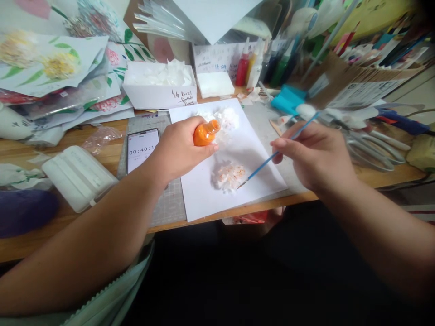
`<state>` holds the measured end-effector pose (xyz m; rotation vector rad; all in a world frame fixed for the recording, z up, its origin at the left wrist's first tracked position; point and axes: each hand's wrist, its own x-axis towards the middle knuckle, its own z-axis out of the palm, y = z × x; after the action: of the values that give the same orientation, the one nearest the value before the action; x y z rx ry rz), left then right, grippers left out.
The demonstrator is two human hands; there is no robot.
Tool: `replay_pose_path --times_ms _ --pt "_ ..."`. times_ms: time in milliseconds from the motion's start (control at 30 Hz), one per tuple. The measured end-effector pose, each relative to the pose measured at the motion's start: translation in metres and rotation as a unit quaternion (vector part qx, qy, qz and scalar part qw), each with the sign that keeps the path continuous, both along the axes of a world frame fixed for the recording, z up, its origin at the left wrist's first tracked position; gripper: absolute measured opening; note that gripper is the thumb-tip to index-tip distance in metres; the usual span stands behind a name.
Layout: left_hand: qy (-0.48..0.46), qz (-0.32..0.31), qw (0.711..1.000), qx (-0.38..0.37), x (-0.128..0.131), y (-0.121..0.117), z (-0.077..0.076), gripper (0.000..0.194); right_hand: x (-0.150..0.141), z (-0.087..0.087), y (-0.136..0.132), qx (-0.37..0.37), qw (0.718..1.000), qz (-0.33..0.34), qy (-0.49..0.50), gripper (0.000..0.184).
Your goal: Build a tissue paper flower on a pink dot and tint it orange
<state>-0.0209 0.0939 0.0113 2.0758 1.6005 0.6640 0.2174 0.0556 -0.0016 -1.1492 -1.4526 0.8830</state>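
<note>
Fingers of the left hand (pixel 183 146) grip an orange bottle (pixel 204 134) at eleven o'clock from an orange-flecked white flower (pixel 230 176). The right hand (pixel 316 154) at two o'clock pinches a blue paintbrush (pixel 262 165), tip at the flower's four o'clock.

Paper (pixel 197 192) left of the speckled white tuft (pixel 230 175) leaves passing room; the brush (pixel 261 166) (slanting) bars its right.

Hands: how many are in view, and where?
2: the left hand gripping an orange bottle over the white sheet, the right hand holding a blue brush. No others show.
</note>
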Motion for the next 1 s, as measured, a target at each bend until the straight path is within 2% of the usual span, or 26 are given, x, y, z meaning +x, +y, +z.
replay_pose_path --times_ms 333,500,1000 --pt "-0.004 0.007 1.000 0.002 0.000 0.000 -0.001 0.024 0.002 0.001 0.007 -0.006 0.999 0.004 0.033 0.012" --pt "-0.002 -0.003 1.000 0.004 -0.001 0.001 -0.001 0.024 0.001 -0.002 0.011 -0.009 0.996 0.000 0.089 0.012" --pt "-0.001 -0.002 1.000 -0.003 -0.001 0.001 0.000 0.024 -0.003 -0.004 0.022 -0.070 0.996 -0.027 0.058 0.017"
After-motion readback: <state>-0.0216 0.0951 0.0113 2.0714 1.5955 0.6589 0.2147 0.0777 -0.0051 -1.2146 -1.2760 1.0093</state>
